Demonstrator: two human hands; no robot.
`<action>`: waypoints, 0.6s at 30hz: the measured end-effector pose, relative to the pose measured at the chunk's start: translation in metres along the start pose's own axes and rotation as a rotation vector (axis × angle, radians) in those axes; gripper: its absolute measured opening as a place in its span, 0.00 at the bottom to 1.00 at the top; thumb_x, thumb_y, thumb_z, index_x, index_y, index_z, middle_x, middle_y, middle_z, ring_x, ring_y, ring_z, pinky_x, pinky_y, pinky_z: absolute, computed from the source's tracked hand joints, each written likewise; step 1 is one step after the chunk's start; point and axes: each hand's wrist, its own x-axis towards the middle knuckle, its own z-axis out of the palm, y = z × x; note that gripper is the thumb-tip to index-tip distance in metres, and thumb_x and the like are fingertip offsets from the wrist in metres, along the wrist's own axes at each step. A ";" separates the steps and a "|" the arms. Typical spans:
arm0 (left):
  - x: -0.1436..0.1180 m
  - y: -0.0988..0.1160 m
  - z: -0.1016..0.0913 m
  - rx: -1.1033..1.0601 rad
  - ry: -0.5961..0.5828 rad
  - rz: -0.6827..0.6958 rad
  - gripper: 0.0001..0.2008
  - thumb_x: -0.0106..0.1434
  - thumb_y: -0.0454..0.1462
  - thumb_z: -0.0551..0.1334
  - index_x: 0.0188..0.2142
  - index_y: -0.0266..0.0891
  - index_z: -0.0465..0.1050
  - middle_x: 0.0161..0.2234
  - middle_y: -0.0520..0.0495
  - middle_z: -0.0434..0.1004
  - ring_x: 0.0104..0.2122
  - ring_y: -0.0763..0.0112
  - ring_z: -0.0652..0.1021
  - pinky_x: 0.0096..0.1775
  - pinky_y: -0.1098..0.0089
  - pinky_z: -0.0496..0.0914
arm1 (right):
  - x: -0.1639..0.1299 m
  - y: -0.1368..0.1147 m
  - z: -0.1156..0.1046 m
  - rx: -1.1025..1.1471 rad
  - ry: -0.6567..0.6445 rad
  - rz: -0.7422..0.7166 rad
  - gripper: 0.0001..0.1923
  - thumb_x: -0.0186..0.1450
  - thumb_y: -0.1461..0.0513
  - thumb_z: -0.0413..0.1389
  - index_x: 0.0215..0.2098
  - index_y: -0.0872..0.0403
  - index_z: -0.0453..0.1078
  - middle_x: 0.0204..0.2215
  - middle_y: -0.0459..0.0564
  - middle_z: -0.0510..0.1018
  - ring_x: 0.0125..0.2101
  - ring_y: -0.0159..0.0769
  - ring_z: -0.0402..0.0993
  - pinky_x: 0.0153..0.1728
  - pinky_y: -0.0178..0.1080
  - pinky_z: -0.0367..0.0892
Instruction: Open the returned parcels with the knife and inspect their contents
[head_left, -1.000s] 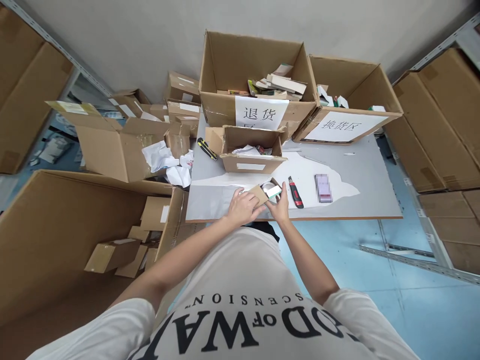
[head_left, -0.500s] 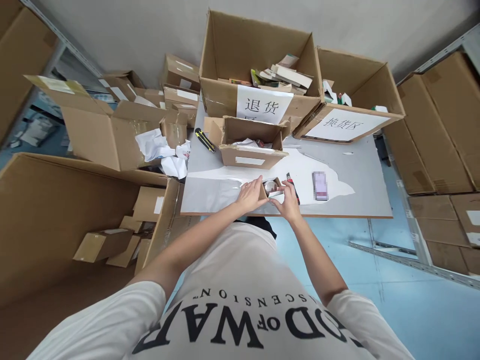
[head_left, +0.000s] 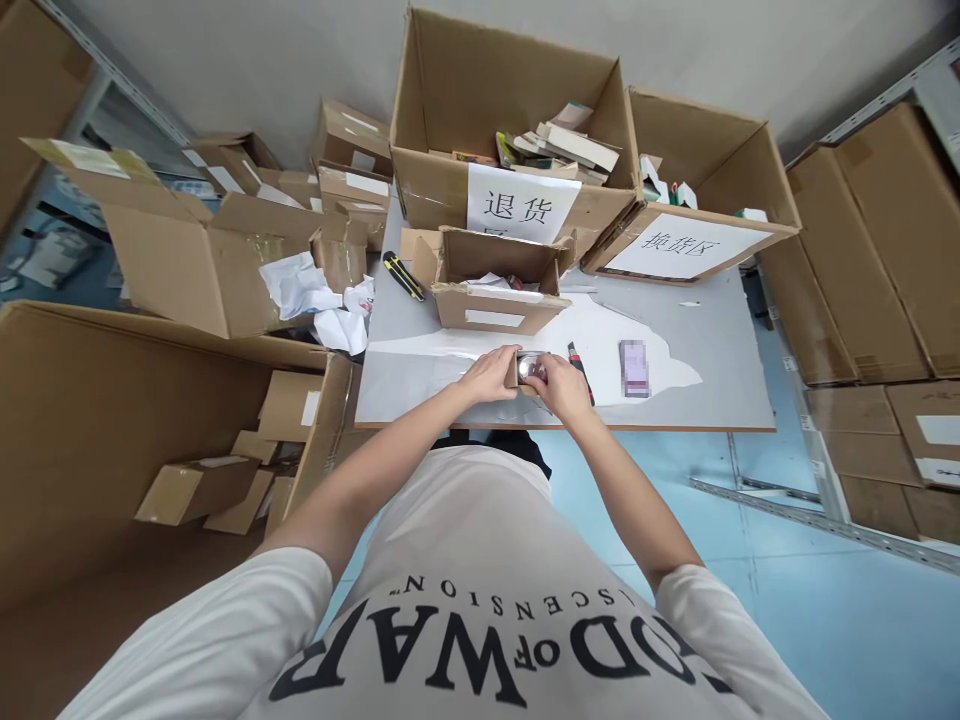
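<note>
Both grips close on one small cardboard box [head_left: 523,368] at the near edge of the grey worktop [head_left: 712,340]: the left hand [head_left: 491,372] clasps its left side and the right hand [head_left: 561,385] its right, with something shiny showing in the open top between them. Just right of the right hand lies a red-and-black utility knife [head_left: 579,366], then a blurred packet [head_left: 634,354]; behind the hands stands an open shipping carton [head_left: 491,293], with a yellow-and-black box cutter [head_left: 403,275] to its left.
</note>
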 end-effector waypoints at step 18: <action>0.000 0.007 0.012 0.033 0.091 -0.115 0.36 0.48 0.39 0.67 0.55 0.38 0.55 0.51 0.38 0.69 0.50 0.52 0.73 0.49 0.57 0.67 | 0.027 -0.032 -0.017 -0.266 -0.122 0.054 0.19 0.58 0.58 0.57 0.46 0.56 0.63 0.35 0.57 0.78 0.36 0.48 0.76 0.34 0.40 0.63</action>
